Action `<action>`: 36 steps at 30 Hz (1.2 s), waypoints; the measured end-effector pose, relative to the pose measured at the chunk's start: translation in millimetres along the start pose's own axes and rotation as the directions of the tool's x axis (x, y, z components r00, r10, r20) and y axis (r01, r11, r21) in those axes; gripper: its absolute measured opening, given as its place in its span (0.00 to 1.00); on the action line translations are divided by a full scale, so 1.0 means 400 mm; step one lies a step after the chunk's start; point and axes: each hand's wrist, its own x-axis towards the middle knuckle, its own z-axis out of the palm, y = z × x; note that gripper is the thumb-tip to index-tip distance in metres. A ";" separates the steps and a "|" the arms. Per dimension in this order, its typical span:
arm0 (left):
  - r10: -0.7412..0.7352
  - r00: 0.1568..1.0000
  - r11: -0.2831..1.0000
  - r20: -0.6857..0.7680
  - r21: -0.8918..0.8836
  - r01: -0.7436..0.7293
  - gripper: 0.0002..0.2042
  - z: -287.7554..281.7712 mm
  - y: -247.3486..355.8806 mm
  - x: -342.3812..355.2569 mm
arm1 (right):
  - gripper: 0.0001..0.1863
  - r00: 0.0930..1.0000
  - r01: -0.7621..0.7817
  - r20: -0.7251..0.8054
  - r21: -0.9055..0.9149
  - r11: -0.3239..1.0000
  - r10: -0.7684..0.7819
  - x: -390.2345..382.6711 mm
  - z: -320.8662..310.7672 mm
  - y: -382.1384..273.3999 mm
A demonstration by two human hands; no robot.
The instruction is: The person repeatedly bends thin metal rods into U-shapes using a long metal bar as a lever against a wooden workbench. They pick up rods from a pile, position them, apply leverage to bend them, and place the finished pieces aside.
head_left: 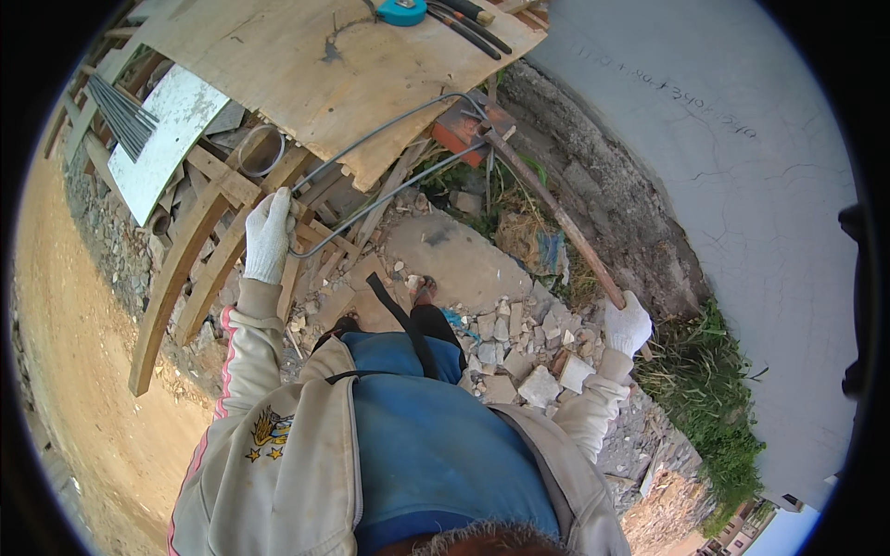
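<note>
From here I see the left hand (269, 233) closed around the bent rod (436, 170), which stretches ahead and rightward; the right hand (628, 324) grips a bar (565, 222), its head beside the rod's far end.

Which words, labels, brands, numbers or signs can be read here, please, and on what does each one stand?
Wall: a line of dark handwriting that looks like figures, which I won't copy out.
Jacket: a yellow and dark emblem with stars below; no words readable on it.
Tape measure: any marking is too small to read.
I can make out no other text.
</note>
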 end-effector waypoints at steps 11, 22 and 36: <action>0.074 0.985 0.970 0.158 -0.239 -0.035 0.18 -0.006 -0.035 0.032 | 0.22 0.958 -0.284 0.005 0.123 0.951 0.285 -0.445 0.000 -0.212; 0.109 0.973 0.956 0.206 -0.289 -0.046 0.19 -0.013 -0.039 0.037 | 0.28 0.996 -0.090 0.039 0.270 0.959 0.082 -0.497 -0.018 -0.179; 0.117 0.983 0.965 0.139 -0.248 -0.080 0.19 -0.004 -0.034 0.032 | 0.28 0.998 0.025 0.037 0.379 0.925 -0.042 -0.490 -0.054 -0.118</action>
